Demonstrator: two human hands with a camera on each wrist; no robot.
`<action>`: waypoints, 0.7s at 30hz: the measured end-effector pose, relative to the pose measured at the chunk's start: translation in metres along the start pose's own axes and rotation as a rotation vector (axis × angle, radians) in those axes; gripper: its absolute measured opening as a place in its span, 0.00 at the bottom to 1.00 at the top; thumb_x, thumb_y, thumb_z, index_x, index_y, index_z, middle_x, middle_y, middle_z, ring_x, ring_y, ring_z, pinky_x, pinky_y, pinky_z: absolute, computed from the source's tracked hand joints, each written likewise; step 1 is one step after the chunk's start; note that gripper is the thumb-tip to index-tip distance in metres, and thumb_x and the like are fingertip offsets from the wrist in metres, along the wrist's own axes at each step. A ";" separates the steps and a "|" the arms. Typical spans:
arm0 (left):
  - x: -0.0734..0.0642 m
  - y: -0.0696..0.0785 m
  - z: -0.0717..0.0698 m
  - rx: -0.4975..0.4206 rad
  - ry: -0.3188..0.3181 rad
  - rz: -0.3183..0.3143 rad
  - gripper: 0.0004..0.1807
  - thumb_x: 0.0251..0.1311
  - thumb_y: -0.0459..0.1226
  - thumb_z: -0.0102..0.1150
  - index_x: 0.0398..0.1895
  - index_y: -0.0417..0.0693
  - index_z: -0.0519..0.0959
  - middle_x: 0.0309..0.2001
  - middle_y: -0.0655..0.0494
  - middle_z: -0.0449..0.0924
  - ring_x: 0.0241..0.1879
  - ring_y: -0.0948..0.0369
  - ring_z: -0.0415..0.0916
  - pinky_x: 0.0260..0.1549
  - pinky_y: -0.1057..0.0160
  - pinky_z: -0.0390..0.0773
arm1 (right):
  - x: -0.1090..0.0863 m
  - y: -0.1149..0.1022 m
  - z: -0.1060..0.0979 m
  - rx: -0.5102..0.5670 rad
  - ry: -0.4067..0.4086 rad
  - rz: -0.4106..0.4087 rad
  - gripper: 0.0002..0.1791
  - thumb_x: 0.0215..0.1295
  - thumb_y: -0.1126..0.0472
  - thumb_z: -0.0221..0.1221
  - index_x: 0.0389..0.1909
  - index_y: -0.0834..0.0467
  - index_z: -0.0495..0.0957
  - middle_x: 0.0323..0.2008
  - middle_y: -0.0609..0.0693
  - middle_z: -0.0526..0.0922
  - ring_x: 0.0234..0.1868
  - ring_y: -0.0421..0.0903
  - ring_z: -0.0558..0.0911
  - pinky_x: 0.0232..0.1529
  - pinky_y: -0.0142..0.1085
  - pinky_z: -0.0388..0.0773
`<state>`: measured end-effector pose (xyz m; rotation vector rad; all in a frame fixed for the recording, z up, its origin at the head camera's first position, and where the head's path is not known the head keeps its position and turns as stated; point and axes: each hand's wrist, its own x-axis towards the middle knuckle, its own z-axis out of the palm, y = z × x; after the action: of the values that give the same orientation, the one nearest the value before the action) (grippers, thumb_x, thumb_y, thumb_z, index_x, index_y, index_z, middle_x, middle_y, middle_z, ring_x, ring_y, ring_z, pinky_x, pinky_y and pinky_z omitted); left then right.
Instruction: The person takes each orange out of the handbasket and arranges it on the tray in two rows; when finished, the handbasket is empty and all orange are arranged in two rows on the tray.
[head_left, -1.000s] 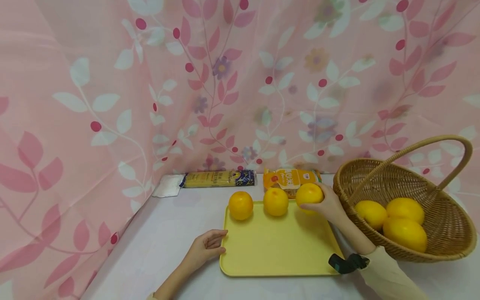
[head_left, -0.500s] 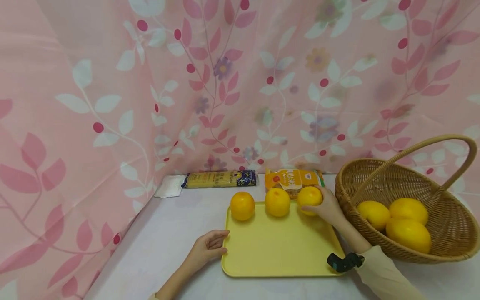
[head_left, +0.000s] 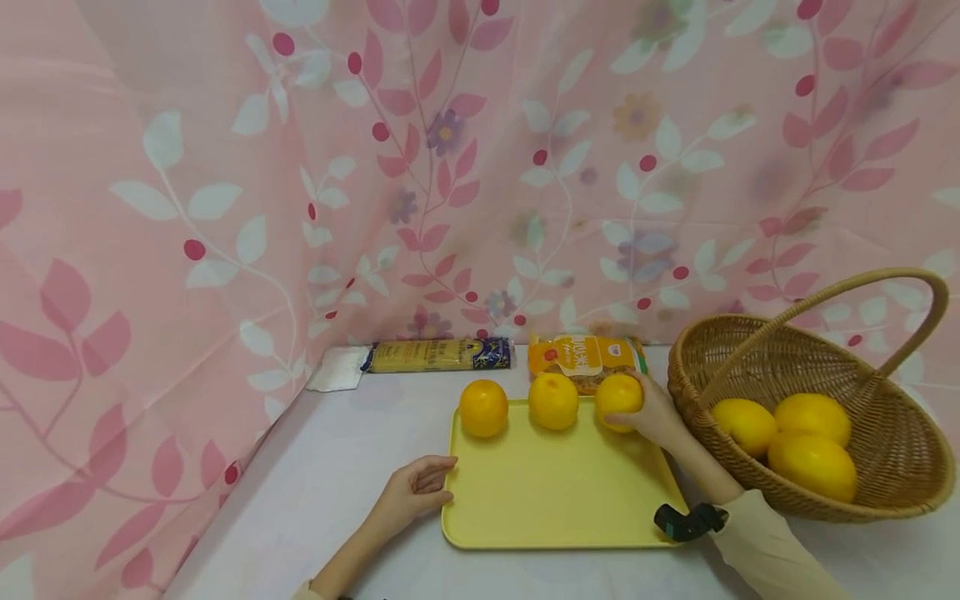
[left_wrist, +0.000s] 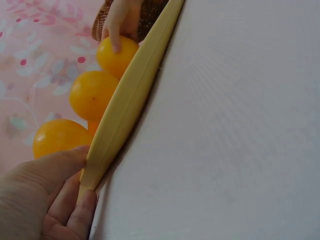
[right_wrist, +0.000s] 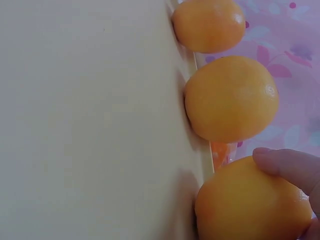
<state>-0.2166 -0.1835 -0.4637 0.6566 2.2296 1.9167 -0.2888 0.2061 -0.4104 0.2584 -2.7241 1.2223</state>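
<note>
Along the far edge of a yellow tray (head_left: pixel 558 492) stand three oranges in a row: a left one (head_left: pixel 483 408), a middle one (head_left: pixel 553 402) and a right one (head_left: pixel 617 398). My right hand (head_left: pixel 654 417) holds the right orange, thumb on its near side; the right wrist view shows the thumb (right_wrist: pixel 285 167) against the peel. At the tray's left rim is my left hand (head_left: pixel 412 496). In the left wrist view its thumb and fingers pinch the rim (left_wrist: pixel 120 110) from both sides.
A wicker basket (head_left: pixel 720 350) with a tall handle stands to the right, holding three yellow fruits (head_left: pixel 813 467). Behind the tray lie an orange food packet (head_left: pixel 581 357), a long yellow and blue packet (head_left: pixel 438 356) and a white tissue (head_left: pixel 336 369). A floral curtain hangs behind.
The right orange has come down slightly in my right hand toward the tray's far right corner. My left hand stays at the rim. The view shifts a little.
</note>
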 end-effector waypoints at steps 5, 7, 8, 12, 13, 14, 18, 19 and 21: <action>-0.001 -0.002 -0.001 0.006 0.002 -0.010 0.24 0.50 0.29 0.62 0.52 0.31 0.70 0.53 0.37 0.69 0.54 0.48 0.66 0.50 0.61 0.69 | -0.001 0.002 0.003 -0.018 -0.008 -0.011 0.49 0.43 0.56 0.69 0.60 0.75 0.53 0.52 0.74 0.62 0.47 0.67 0.69 0.43 0.56 0.70; -0.001 -0.002 -0.001 0.010 0.004 -0.007 0.24 0.50 0.28 0.62 0.52 0.32 0.70 0.53 0.38 0.69 0.54 0.48 0.66 0.50 0.61 0.70 | -0.002 0.003 0.004 -0.002 -0.001 -0.007 0.49 0.43 0.57 0.70 0.60 0.76 0.53 0.52 0.74 0.62 0.47 0.67 0.69 0.44 0.56 0.70; -0.001 -0.003 -0.001 0.008 0.004 -0.006 0.24 0.50 0.28 0.62 0.52 0.32 0.70 0.53 0.38 0.69 0.54 0.48 0.66 0.50 0.61 0.70 | -0.003 0.003 0.004 0.004 0.003 0.000 0.49 0.43 0.57 0.70 0.60 0.75 0.53 0.52 0.74 0.62 0.47 0.67 0.69 0.44 0.56 0.70; -0.001 -0.002 0.000 -0.006 0.002 -0.003 0.24 0.50 0.29 0.62 0.52 0.31 0.70 0.53 0.37 0.69 0.54 0.48 0.66 0.50 0.61 0.69 | -0.003 0.004 0.005 0.019 0.021 0.020 0.50 0.43 0.56 0.70 0.60 0.75 0.52 0.53 0.73 0.61 0.48 0.66 0.68 0.45 0.56 0.70; -0.001 -0.002 0.000 -0.010 0.001 -0.001 0.24 0.50 0.28 0.62 0.52 0.30 0.69 0.53 0.36 0.69 0.54 0.48 0.66 0.50 0.61 0.69 | -0.002 0.004 0.006 0.021 0.023 0.023 0.49 0.43 0.56 0.70 0.60 0.74 0.52 0.53 0.73 0.61 0.48 0.66 0.68 0.45 0.56 0.70; -0.001 -0.002 0.000 -0.015 0.002 -0.001 0.24 0.50 0.28 0.62 0.52 0.30 0.69 0.53 0.36 0.69 0.54 0.48 0.66 0.50 0.61 0.69 | -0.002 0.003 0.006 0.022 0.024 0.021 0.50 0.43 0.56 0.69 0.60 0.74 0.52 0.53 0.73 0.61 0.49 0.66 0.68 0.45 0.56 0.69; 0.000 0.001 0.000 -0.019 0.003 -0.011 0.24 0.50 0.27 0.61 0.53 0.30 0.69 0.54 0.36 0.68 0.54 0.47 0.65 0.51 0.60 0.68 | -0.002 0.001 0.005 0.045 0.014 0.018 0.50 0.43 0.57 0.69 0.61 0.74 0.50 0.53 0.74 0.60 0.49 0.67 0.67 0.45 0.57 0.69; 0.000 0.002 0.000 -0.023 0.001 -0.013 0.24 0.50 0.26 0.61 0.52 0.29 0.69 0.54 0.35 0.68 0.54 0.47 0.65 0.51 0.59 0.68 | -0.002 0.001 0.005 0.049 0.015 0.021 0.51 0.43 0.57 0.69 0.61 0.74 0.50 0.53 0.73 0.60 0.49 0.66 0.67 0.45 0.57 0.69; 0.000 0.007 0.001 -0.024 -0.002 -0.018 0.24 0.50 0.24 0.60 0.52 0.28 0.68 0.53 0.33 0.67 0.54 0.45 0.65 0.51 0.57 0.68 | -0.003 0.000 0.005 0.047 0.016 0.028 0.52 0.43 0.57 0.70 0.62 0.74 0.49 0.54 0.74 0.59 0.50 0.67 0.67 0.46 0.57 0.68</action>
<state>-0.2144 -0.1823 -0.4570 0.6331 2.2000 1.9308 -0.2859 0.2028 -0.4140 0.2151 -2.6972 1.2916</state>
